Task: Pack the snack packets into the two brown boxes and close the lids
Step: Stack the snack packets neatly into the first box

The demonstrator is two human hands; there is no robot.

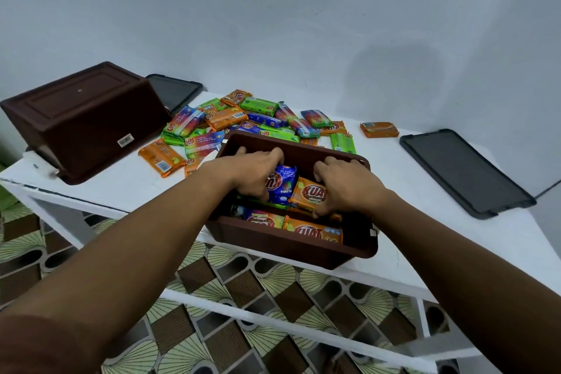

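Observation:
An open brown box (291, 244) stands at the table's front edge with several snack packets inside. Both my hands reach into it. My left hand (253, 171) grips a blue packet (283, 188) from the left. My right hand (346, 184) grips an orange packet (309, 194) beside it, thumb at its near edge. Two more packets, one multicoloured (262, 218) and one orange (312, 232), lie along the box's near wall. A second brown box (79, 118) lies upside down at the left. A pile of loose packets (258, 121) covers the table behind the open box.
Two dark lids lie on the white table (455, 231): one (464, 171) at the right, one (176, 91) at the back behind the upturned box. A lone orange packet (379, 130) sits apart at the back right. A patterned floor shows below the table's front edge.

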